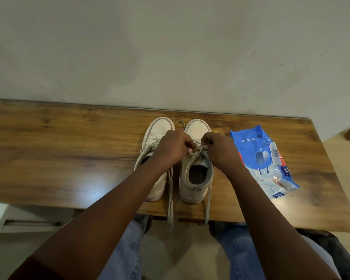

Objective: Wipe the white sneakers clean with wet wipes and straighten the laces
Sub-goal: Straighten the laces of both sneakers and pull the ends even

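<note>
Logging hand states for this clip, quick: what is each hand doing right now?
Left hand: curled, pinching the laces of the right-side sneaker.
Right hand: curled, pinching the same laces.

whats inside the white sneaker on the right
Only a dark insole shows through the opening of the white lace-up sneaker on the right. The inside toward the toe is covered by the pale laces, the left hand and the right hand.

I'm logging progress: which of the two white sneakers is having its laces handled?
The white sneaker nearer the blue wet-wipe packet: the left hand and right hand both pinch its laces. The other white sneaker sits left of it.
</note>
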